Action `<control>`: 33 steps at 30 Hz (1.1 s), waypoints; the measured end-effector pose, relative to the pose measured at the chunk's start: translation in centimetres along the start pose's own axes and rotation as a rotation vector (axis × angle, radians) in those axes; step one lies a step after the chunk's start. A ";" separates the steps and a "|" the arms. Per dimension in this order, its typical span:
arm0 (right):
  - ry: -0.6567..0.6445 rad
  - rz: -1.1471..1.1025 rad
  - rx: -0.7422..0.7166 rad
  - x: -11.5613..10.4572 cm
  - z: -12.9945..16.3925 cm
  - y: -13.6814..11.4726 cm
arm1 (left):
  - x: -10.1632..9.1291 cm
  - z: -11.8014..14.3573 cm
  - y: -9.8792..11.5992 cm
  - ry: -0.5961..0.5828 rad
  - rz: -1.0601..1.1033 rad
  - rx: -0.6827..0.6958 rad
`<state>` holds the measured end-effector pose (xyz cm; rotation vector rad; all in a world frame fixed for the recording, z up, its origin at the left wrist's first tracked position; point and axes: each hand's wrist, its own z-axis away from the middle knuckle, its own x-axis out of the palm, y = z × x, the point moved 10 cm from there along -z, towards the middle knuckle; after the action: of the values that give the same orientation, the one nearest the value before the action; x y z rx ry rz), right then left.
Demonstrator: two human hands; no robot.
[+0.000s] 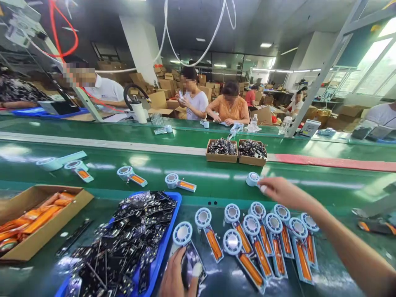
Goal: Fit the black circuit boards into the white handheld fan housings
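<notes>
At the bottom centre my left hand (181,274) is closed around a light-blue handheld fan housing (182,234), with a dark board showing along its handle under my thumb. My right hand (274,189) stretches out over the green belt, its fingertips closed at another light-blue fan housing (253,179) whose handle they hide. Between my arms lie several fan housings (232,242) with round grilles and orange battery cells in their handles. Left of my left hand, a blue tray (161,255) is heaped with black circuit boards (123,243).
A cardboard box (77,202) of orange battery cells stands at left. More fan housings (180,182) lie along the belt (216,181). Two small cartons (221,157) of dark parts sit beyond it. Several people work across the line. A orange-black tool (375,227) lies at right.
</notes>
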<state>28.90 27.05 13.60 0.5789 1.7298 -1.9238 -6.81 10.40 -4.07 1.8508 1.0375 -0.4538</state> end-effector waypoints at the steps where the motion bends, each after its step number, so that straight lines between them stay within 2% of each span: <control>1: -0.067 0.155 -0.165 3.6 3.4 -1.8 | 0.1 -0.1 0.1 -0.051 0.011 0.016; 3: -0.141 0.393 -0.375 10.6 10.0 -3.9 | 0.0 -0.3 -0.1 -0.118 0.028 0.009; 5: -0.112 0.541 -0.445 16.4 14.3 -4.7 | 0.0 -0.5 -0.5 -0.148 0.050 -0.033; 7: 0.018 0.635 -0.428 20.3 15.5 -4.7 | 0.2 -0.6 -0.6 -0.179 0.083 -0.054; 10: 0.249 0.744 -0.348 23.3 14.4 -4.0 | 0.2 -0.8 -0.1 -0.210 0.131 -0.058; 13: 0.361 0.810 -0.368 24.5 13.3 -3.9 | -1.6 -1.1 0.6 -0.202 0.159 -0.036; 16: 0.337 0.854 -0.465 24.9 13.6 -3.6 | -5.5 -2.1 0.0 -0.143 0.085 -0.043; 18: 0.340 0.868 -0.507 24.6 14.7 -2.8 | -8.2 -3.4 -1.2 -0.128 -0.095 -0.089; 20: 0.351 0.861 -0.526 24.1 16.0 -1.7 | -9.6 -4.9 -2.9 -0.240 -0.342 -0.190; 22: 0.321 0.824 -0.554 24.1 17.2 -1.1 | -9.5 -6.6 -3.7 -0.405 -0.506 -0.212; 23: 0.295 0.800 -0.574 24.3 17.6 -1.1 | -9.3 -7.6 -3.5 -0.438 -0.527 -0.195; 28: 0.290 0.739 -0.574 24.6 17.1 -3.4 | -6.5 -11.9 -2.2 -0.524 -0.560 -0.138; 30: 0.255 0.748 -0.555 24.8 16.2 -4.3 | -5.7 -12.7 -2.4 -0.559 -0.576 -0.154; 33: 0.170 0.754 -0.526 24.7 15.4 -4.2 | -5.3 -13.0 -3.1 -0.615 -0.580 -0.184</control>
<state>6.95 10.29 3.63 1.0160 1.6790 -0.8858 -13.93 19.75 4.26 1.1038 1.1130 -1.1438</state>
